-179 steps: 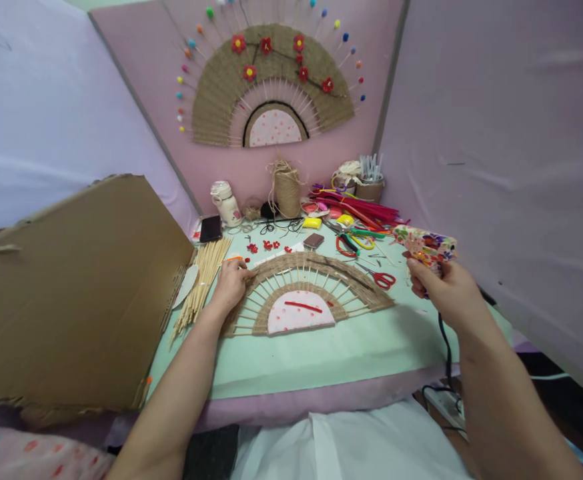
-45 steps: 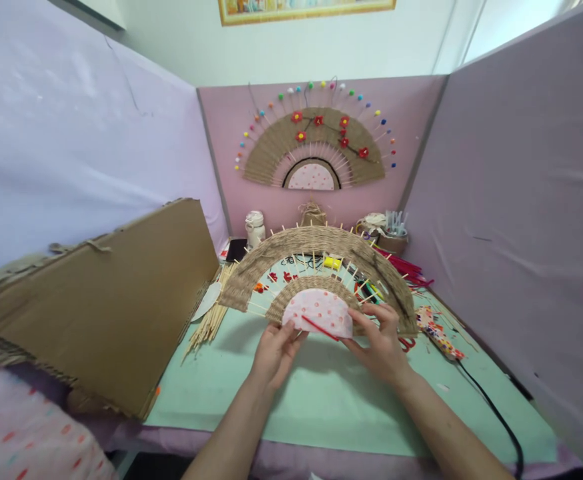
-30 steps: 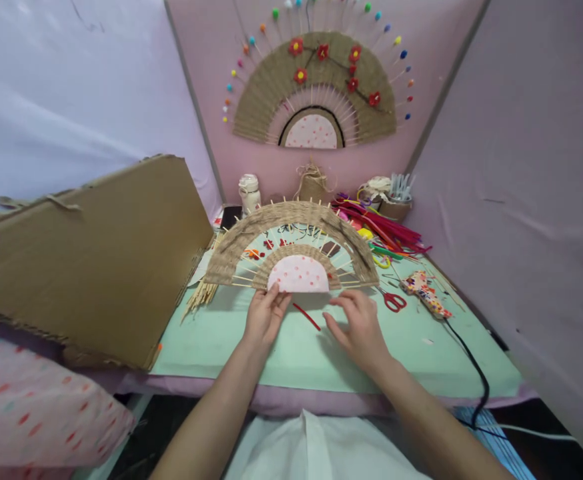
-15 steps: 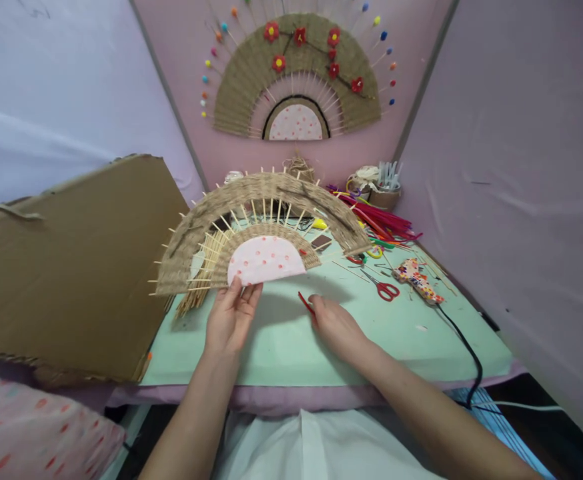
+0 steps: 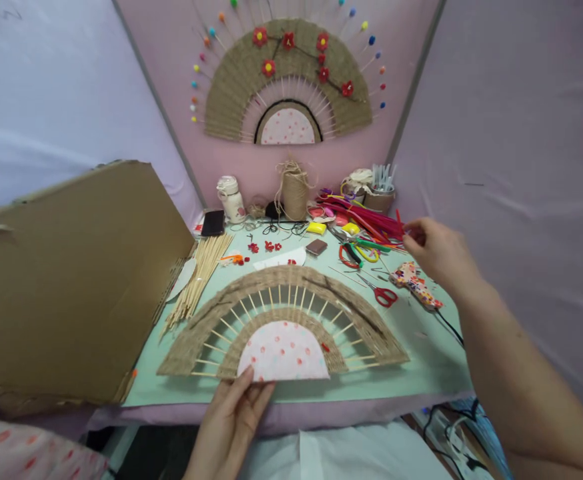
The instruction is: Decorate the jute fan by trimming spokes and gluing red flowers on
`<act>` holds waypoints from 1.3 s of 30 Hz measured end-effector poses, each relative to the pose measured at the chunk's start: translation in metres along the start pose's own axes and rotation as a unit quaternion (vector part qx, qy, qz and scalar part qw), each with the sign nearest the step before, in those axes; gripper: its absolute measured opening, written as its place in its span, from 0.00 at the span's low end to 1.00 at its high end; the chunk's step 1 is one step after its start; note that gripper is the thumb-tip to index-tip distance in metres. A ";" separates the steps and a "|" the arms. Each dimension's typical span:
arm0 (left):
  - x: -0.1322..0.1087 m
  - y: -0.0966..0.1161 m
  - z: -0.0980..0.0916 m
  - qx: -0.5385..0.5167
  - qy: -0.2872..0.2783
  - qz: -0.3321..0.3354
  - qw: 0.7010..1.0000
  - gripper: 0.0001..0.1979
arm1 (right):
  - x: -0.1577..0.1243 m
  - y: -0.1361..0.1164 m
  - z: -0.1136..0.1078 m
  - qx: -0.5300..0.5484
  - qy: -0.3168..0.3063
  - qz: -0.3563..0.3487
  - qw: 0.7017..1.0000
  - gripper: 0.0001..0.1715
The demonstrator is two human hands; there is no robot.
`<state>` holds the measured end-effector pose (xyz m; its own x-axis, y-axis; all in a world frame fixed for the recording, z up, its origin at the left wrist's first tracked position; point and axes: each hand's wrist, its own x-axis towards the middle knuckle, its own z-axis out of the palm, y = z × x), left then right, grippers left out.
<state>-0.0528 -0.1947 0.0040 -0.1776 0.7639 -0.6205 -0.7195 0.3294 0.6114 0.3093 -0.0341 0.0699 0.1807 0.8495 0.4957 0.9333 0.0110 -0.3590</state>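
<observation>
My left hand [image 5: 241, 413] grips the bottom edge of a woven twine fan [image 5: 194, 333], thumb on its white, red-spotted half-round centre [image 5: 284, 353] and fingers beneath. Thin sticks show between the fan's two woven bands, and dark twig-like lines run over the outer band. My right hand [image 5: 434, 253] is off to the right, fingers pinched beside a bundle of red pipe cleaners [image 5: 366, 220]. A short red pipe cleaner piece [image 5: 398, 217] sticks up at its fingertips. Small red flowers [image 5: 270, 247] lie on the table behind the fan.
Red-handled scissors [image 5: 385, 296], pliers [image 5: 350, 256] and a flower-patterned glue gun [image 5: 415, 283] with a cord lie right. Bamboo sticks [image 5: 201, 273] and a cardboard sheet [image 5: 76, 287] are left. A twine spool [image 5: 294, 193] and a white bottle [image 5: 230, 200] stand behind. A finished fan [image 5: 229, 100] hangs on the wall.
My left hand has lowered the fan toward the table's front, uncovering the things behind it. My right hand has moved right and away, to the pipe cleaner bundle, with the red piece.
</observation>
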 end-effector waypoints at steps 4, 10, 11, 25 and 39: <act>0.000 -0.012 0.002 -0.005 0.003 -0.030 1.000 0.17 | 0.025 -0.030 0.015 0.027 -0.015 -0.059 0.998 0.13; 0.003 -0.018 0.008 -0.018 -0.014 -0.053 0.998 0.09 | 0.088 -0.087 0.084 -0.006 -0.124 -0.145 0.982 0.18; 0.003 -0.017 0.008 -0.021 -0.019 -0.055 0.998 0.07 | 0.096 -0.093 0.096 -0.007 -0.140 -0.154 0.978 0.18; 0.002 0.009 -0.001 -0.001 -0.139 -0.170 0.976 0.04 | 0.051 -0.134 0.162 0.055 -0.350 -0.256 0.899 0.12; -0.012 0.044 0.012 0.311 -0.314 0.023 0.897 0.12 | 0.030 -0.147 0.121 0.392 -0.344 -0.038 0.852 0.17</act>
<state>-0.0747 -0.1826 0.0442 0.3562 0.8820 -0.3086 -0.1721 0.3865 0.9061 0.1401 0.0537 0.0423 -0.3483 0.9357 0.0563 0.3916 0.1998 -0.8982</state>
